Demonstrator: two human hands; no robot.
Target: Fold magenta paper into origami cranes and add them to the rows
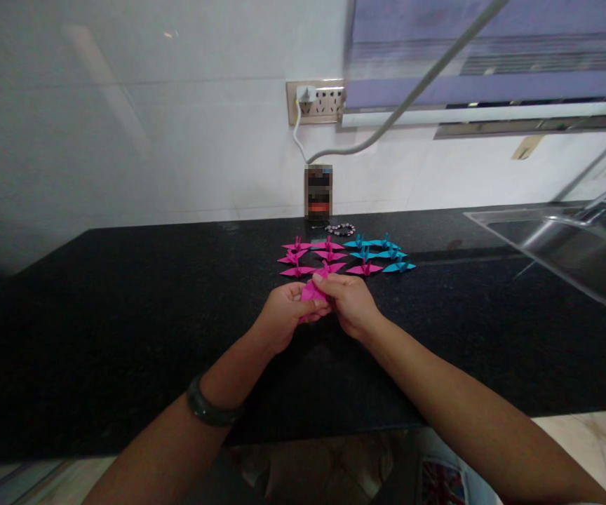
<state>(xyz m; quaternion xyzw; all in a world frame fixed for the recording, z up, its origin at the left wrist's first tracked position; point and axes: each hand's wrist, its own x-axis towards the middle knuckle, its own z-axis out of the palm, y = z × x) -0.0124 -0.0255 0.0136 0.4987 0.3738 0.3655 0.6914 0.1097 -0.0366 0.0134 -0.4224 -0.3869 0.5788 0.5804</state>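
Note:
Between my two hands is a pink piece of folded origami paper (312, 293), held above the dark countertop (177, 337). My left hand (285, 308) is closed on its left and lower side, thumb on top. My right hand (351, 300) pinches its upper right edge. Some of the paper's folds are hidden by the fingers. Just beyond my hands stand rows of finished paper cranes: several pink cranes (297, 271) on the left and middle, and several blue cranes (398, 267) on the right. One pink crane sits directly behind the paper, partly covered.
A beaded bracelet (341, 229) lies behind the cranes. A phone (318, 193) with a blurred screen leans on the wall, below a socket panel (316, 102) with a plugged-in cable. To the right is a metal sink (571, 245). The counter's front edge runs below my forearms.

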